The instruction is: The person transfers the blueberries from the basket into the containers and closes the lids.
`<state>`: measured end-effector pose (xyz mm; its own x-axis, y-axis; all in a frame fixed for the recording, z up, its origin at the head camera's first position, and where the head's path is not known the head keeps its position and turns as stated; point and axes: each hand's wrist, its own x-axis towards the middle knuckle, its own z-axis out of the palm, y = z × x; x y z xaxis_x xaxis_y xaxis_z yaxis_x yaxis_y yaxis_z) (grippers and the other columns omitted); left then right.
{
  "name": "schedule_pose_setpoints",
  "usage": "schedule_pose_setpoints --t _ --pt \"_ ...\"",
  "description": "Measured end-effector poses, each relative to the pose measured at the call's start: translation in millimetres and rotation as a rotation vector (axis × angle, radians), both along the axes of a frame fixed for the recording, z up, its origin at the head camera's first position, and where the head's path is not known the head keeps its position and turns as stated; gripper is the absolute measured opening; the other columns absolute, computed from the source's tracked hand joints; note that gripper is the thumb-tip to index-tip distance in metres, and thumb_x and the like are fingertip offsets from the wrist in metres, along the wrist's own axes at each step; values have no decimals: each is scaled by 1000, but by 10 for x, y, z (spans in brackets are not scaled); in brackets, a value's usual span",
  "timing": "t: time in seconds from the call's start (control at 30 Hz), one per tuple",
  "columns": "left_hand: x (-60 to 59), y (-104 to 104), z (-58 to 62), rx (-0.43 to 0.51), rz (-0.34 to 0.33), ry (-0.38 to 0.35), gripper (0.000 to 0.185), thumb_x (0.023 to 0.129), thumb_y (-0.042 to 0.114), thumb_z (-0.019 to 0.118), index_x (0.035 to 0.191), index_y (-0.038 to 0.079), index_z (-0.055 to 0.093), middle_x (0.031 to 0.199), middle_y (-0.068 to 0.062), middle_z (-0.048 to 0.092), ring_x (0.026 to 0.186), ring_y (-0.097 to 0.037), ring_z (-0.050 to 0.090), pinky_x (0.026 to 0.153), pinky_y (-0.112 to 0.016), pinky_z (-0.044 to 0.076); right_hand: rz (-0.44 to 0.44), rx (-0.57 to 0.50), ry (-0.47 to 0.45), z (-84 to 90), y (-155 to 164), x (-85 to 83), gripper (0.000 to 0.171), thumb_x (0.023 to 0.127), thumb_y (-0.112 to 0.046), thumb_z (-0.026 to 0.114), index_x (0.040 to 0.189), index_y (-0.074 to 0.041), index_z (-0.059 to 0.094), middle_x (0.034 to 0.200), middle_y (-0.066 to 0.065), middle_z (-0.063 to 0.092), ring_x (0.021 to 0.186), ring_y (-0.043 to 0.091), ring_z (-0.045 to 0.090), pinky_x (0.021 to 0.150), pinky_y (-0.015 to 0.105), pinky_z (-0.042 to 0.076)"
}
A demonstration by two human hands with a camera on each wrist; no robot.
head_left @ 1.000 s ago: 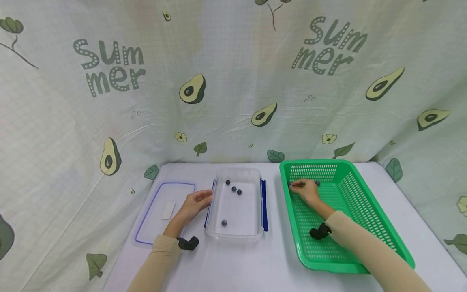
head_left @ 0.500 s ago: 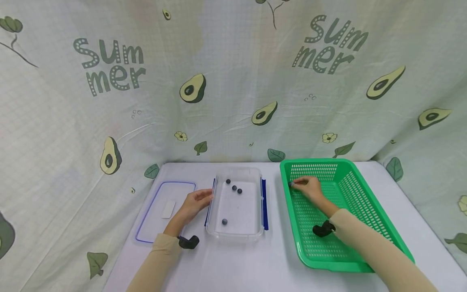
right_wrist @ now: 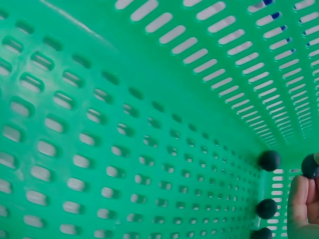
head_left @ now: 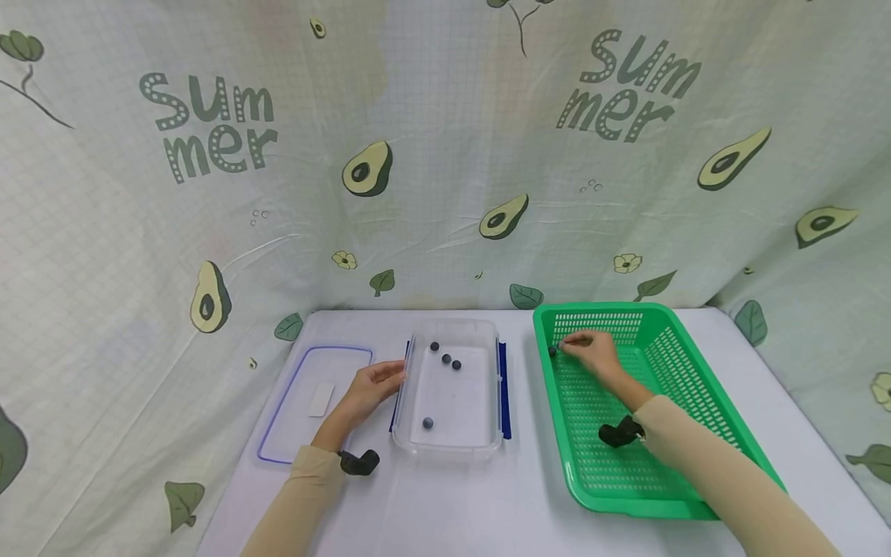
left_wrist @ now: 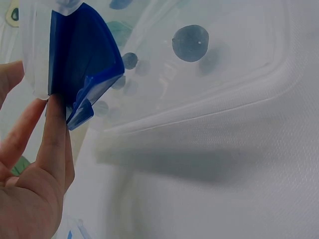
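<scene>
My right hand (head_left: 593, 354) is inside the green basket (head_left: 724, 402), near its far left corner. Thumb and fingertips pinch a blueberry (right_wrist: 310, 167), a dark round berry. Another blueberry (head_left: 552, 351) lies against the basket's left wall, and the right wrist view shows several on the basket floor. My left hand (head_left: 369, 393) is at the left side of a clear plastic box (head_left: 447, 450). Its straight fingers (left_wrist: 54, 144) touch the box beside the hanging blue latch flap (left_wrist: 87, 55). Inside the box are several blueberries, one (head_left: 428, 423) lying apart near the front.
A clear lid with a blue seal (head_left: 281, 410) lies on the white table left of the box, partly behind my left arm. A second blue flap (head_left: 506, 394) hangs on the box's right side. A printed curtain (head_left: 445, 155) stands behind the table.
My right hand has drawn back slightly from the basket's left wall, pinching a blueberry. A blueberry by the wall now shows apart from the fingertips. My left hand stays in place.
</scene>
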<state>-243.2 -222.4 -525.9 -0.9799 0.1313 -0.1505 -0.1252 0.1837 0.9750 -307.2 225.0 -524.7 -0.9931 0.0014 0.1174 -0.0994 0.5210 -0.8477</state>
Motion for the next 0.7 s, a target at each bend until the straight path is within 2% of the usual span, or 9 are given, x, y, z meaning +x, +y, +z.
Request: schedule_pose_setpoints --t 0.03,0.17,0.33,0.57,0.7 --pt "-16 -12 -44 1 6 3 49 94 21 71 136 -1 57 135 -20 59 122 -29 58 99 -32 52 -3 -4 -5 10 2 -1 21 89 -6 75 104 9 72 99 20 72 84 19 67 67 20 55" --pt "-21 -13 -50 2 9 1 48 94 21 71 136 -1 58 134 -20 59 122 -28 59 98 -31 53 -4 -22 -5 60 19 -3 22 90 -7 74 105 8 72 99 20 72 82 12 65 69 23 56" --pt "-19 -10 -45 5 15 -8 49 94 20 72 136 0 58 135 -19 59 122 -27 59 99 -31 52 1 -55 -18 181 27 16 24 92 -10 73 107 8 70 101 19 72 81 7 64 77 37 59" --pt "-11 -15 -34 5 15 -9 47 94 21 72 135 2 59 134 -17 60 122 -27 59 99 -32 52 12 -56 -16 352 10 -5 27 92 -13 73 109 7 70 105 18 71 83 3 62 80 36 58" --pt "-19 -30 -46 1 10 -10 47 94 22 72 135 3 60 135 -16 60 122 -26 58 99 -32 52 31 -82 -32 440 -7 -27 30 93 -16 73 112 7 69 107 17 71 86 3 63 91 49 56"
